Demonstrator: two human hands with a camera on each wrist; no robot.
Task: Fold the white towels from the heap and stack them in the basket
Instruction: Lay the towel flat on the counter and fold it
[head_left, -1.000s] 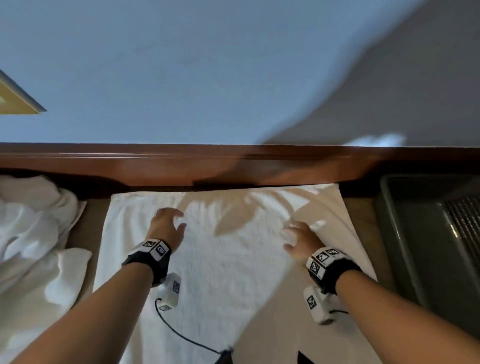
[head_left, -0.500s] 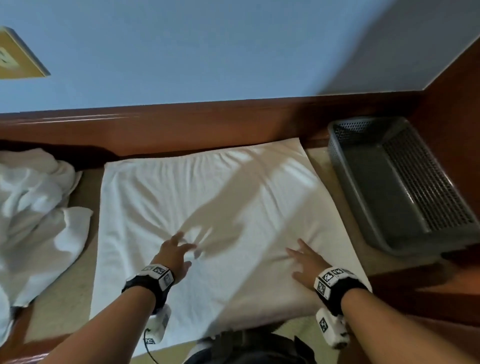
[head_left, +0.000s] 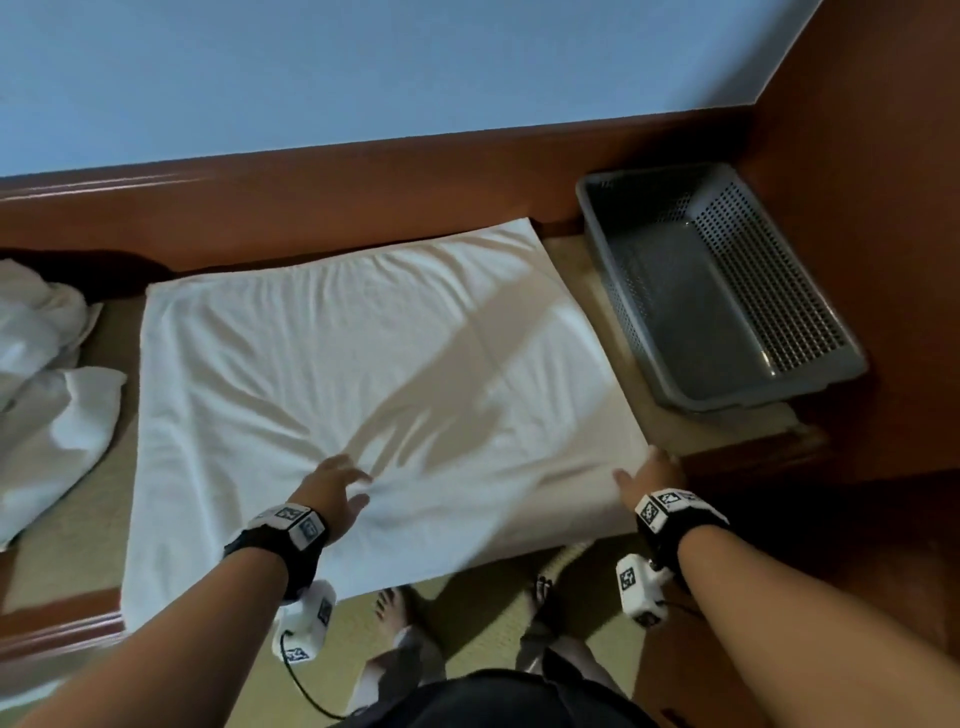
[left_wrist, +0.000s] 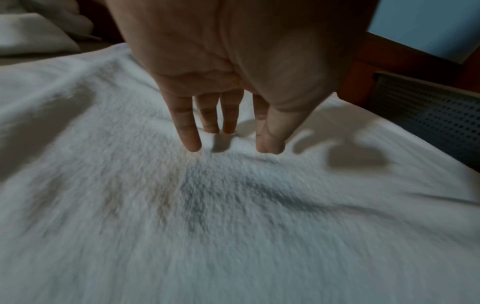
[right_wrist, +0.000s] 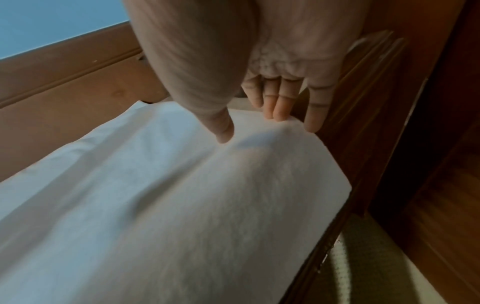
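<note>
White towel (head_left: 363, 374) lies spread flat across the middle of the ledge (head_left: 717, 431), far edge against the wooden back rail, near edge hanging slightly over the front edge. Over the last second both hands have drawn back from the far half of the towel to its near half, a smoothing stroke by the look of it; creases fan outward from the left fingertips. Left hand (head_left: 332, 491) now sits on the cloth just left of centre near the front edge, fingers straight and slightly spread, tips touching the pile, nothing pinched. Right hand (head_left: 649, 480) has slid out to the towel's near right corner: thumb on top of the cloth, fingers straight down past the right edge at the ledge's front edge. Whether it has begun to pinch the corner cannot be told; reads as flat contact, no curl round the fabric. Heap (head_left: 47, 389) of unfolded towels remains at the left end of the ledge, just beside the spread towel. Grey basket (head_left: 613, 270) stands at the right end in the corner, nothing in it. Judgement: flattening looks finished, first fold not yet made; the right hand at the corner suggests a fold of the right side toward the left is next. Task barely started, no towel stacked
</note>
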